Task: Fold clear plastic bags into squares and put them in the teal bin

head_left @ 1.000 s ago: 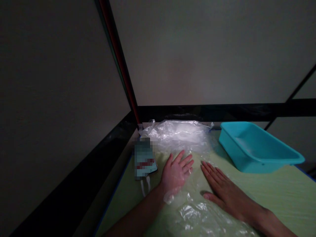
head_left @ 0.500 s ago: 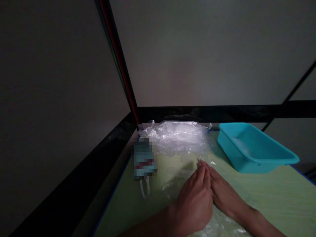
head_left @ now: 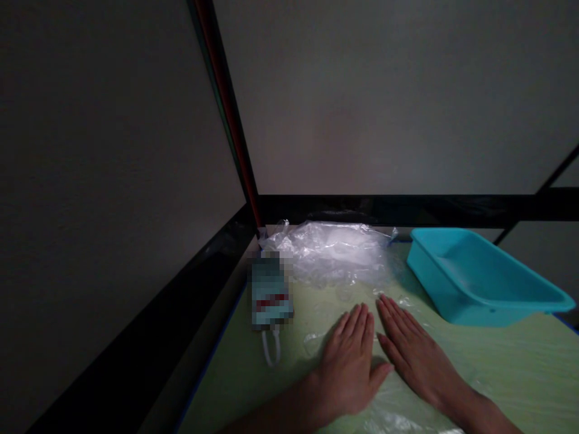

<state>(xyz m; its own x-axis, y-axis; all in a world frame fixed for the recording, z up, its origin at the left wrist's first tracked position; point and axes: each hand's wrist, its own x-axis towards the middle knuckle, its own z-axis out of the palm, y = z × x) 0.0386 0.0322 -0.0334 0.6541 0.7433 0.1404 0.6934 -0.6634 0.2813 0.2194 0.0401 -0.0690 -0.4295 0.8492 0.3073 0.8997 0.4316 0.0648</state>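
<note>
My left hand (head_left: 350,361) lies flat, palm down, with its fingers stretched forward and its thumb pointing right. Beside it my right hand (head_left: 416,349) is also flat, angled in toward the left one, with a narrow gap between the two. Under and around both hands a thin clear plastic sheet or bag (head_left: 393,416) is spread on the light green tabletop (head_left: 534,361). Its outline is hard to make out. Neither hand grips anything.
At the back lies a heap of clear plastic bags (head_left: 335,250). A turquoise basin (head_left: 452,289) stands at the back right. On the left is a blurred-out teal packet (head_left: 271,295) with a white loop (head_left: 271,349). Wall panels (head_left: 384,102) close off the back and left.
My hands were pressed together on their edges over the plastic. Now they are apart, turned palm down and laid flat. The view has shifted slightly left.
</note>
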